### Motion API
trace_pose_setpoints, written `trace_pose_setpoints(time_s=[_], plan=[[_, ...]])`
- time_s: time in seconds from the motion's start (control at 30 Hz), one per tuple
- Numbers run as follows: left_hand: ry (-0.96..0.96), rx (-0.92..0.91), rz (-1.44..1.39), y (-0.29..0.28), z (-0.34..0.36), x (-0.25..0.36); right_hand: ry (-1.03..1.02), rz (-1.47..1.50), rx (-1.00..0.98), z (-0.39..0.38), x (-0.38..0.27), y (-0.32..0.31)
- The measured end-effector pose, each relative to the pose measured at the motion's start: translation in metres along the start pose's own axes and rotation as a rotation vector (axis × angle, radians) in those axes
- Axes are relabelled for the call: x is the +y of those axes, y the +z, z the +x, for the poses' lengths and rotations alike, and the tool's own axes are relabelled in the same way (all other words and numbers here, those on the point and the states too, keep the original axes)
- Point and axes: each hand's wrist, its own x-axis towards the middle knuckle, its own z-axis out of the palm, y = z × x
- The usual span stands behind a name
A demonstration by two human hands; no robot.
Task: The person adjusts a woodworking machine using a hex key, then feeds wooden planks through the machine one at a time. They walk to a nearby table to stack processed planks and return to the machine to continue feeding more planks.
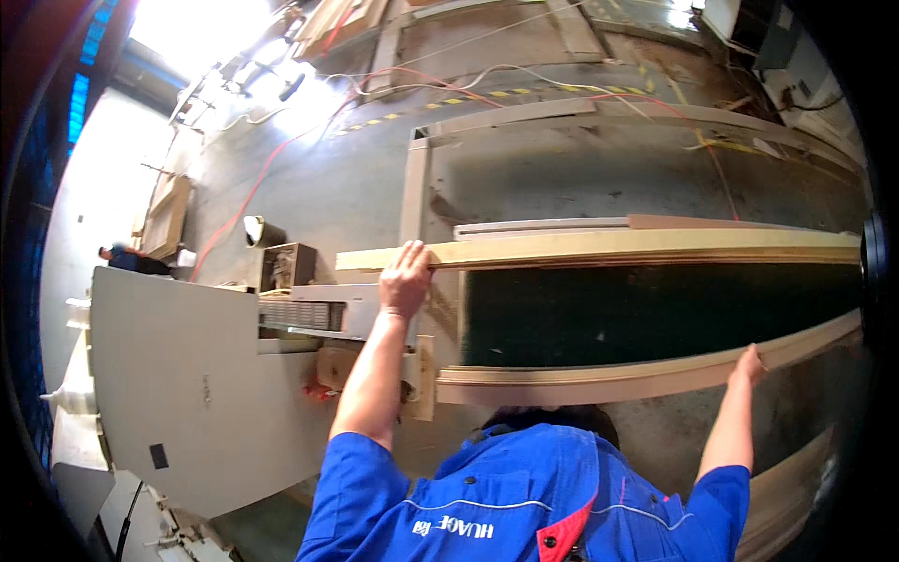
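A long pale wooden strip [599,251] runs left to right across the far side of a dark green bed [655,314]. My left hand [405,278] is closed over it near its left end, fingers across the top. Along the near side of the bed lies a second group of long wooden strips [581,379], layered together, close in front of my body. At the right, my right hand [746,363] grips the near edge of these strips, its fingertips on top. The undersides of both grips are hidden.
A large pale machine cabinet [187,393] stands at left, beside a metal grille [304,315] and an open box [287,268]. Beyond the bed is a low frame [417,187]. Red and white cables [253,192] cross the floor. Farther left is another person [136,260].
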Motion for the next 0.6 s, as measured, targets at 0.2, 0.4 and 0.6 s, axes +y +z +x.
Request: trace_pose_setpoints(time_s=[0.2, 0.4, 0.6], plan=[[-0.413, 0.333, 0.015, -0.006, -0.034, -0.010, 0.016, -0.015, 0.012, -0.014, -0.005, -0.009], [-1.592, 0.281, -1.550, 0.007, -0.035, -0.040, -0.031, 0.014, -0.005, -0.002, 0.004, -0.008], [-1.689, 0.232, -1.695, 0.018, -0.028, -0.052, 0.006, -0.065, 0.085, 0.007, 0.003, 0.000]])
